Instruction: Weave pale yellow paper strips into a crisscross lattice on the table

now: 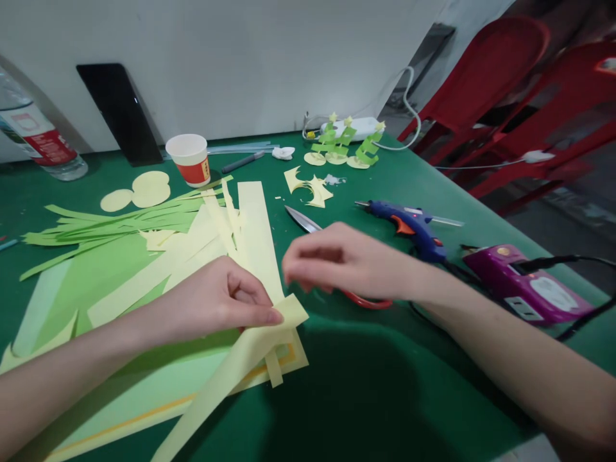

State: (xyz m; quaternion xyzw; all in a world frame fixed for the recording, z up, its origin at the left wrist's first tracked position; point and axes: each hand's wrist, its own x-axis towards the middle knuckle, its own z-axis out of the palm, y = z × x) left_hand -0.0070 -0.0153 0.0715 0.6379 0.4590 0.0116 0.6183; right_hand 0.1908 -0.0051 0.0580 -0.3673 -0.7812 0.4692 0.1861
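Note:
My left hand (pixel 235 292) pinches a long pale yellow paper strip (pixel 221 372) near its upper end, which looks folded over. The strip's other end runs down toward the bottom edge of the view. Just to the right, my right hand (pixel 332 260) hovers with curled fingers, slightly blurred, and nothing shows between them. Scissors (pixel 303 220) lie beneath it; their red handle (pixel 368 301) sticks out below and the middle is hidden. Under my left hand is a stack of green and yellow paper sheets (pixel 144 391) with loose pale yellow strips (pixel 255 224) on top.
Green paper strips (pixel 120 221), yellow discs (pixel 151 189) and a paper cup (pixel 188 160) lie left. A blue glue gun (pixel 409 224) and purple power socket (pixel 524 285) are right. Small green paper figures (pixel 337 141) stand behind paper scraps (pixel 312 187). A bottle (pixel 43 138) and phone (pixel 120 115) stand by the wall.

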